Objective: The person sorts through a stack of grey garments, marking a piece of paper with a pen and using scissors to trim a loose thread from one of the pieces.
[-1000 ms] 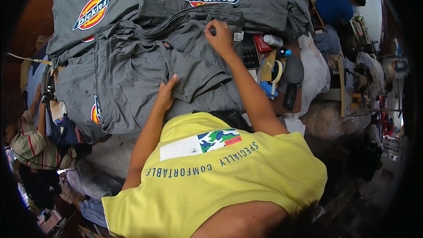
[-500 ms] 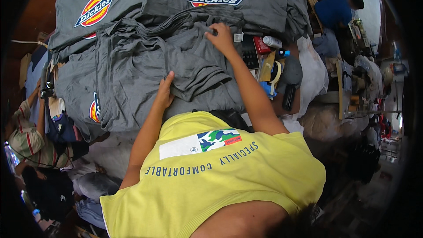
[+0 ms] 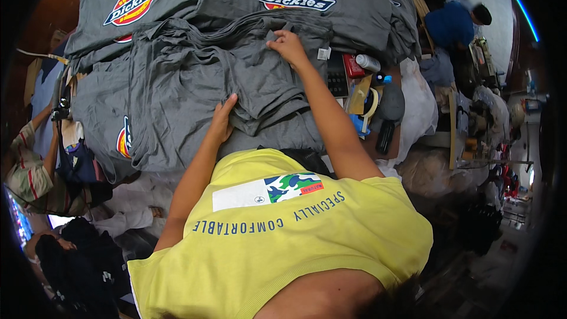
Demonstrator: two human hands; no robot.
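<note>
I have the left hand (image 3: 222, 121) at the near edge of a grey shirt (image 3: 257, 85), its thumb lying up along the cloth. The other fingers are tucked out of sight against the fabric, so I can't tell whether they are clamped on it. The right hand (image 3: 288, 47) is farther out, at the far right part of the same shirt — thumb and forefinger curled close together beside a small raised fold. From my end I can't make out whether that fold is pinched between them.

The shirt lies rumpled in loose folds in front of the yellow top (image 3: 319, 230) that my wearer has on, on a heap of more grey cloth. Beyond it, other shirts (image 3: 195, 0) spread across the far side, two with large red-and-yellow badges showing in full. A white tag (image 3: 323, 53) sits just right of the right hand.

Past the right forearm I see a dark keypad (image 3: 337, 80), a red box (image 3: 352, 66), a pale can (image 3: 368, 62), a roll of tape (image 3: 370, 105) and a black bottle (image 3: 385, 137) grouped close together — white plastic (image 3: 417, 109) hangs beside them. One co-worker in blue (image 3: 450, 25) is well apart at upper right; another in a striped top (image 3: 29, 180) is at the left edge.
</note>
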